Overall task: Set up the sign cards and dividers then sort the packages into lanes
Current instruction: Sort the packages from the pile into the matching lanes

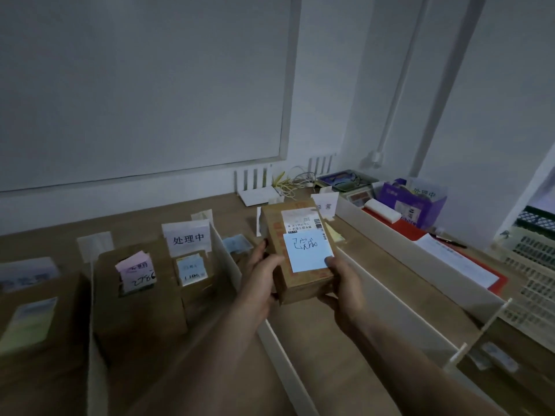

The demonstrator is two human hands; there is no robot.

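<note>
Two bare forearms reach in from the near edge, holding a brown box [303,285] up over the desk [135,220]. The left hand [260,267] grips the box's left side, fingers curled round its far edge. The right hand [341,285] clasps the near right corner, its thumb pressing on the blue note [306,250] stuck on top.

At the far left lies a blurred package with a green label [27,322]. To its right sit a package with a pink note [135,270] and a smaller package [192,270], with a sign card [187,238] standing behind it. A white divider [225,250] runs just left of the left hand. Right of the box runs a long divider [390,250], then a red folder [405,229] and a basket [534,265].
</note>
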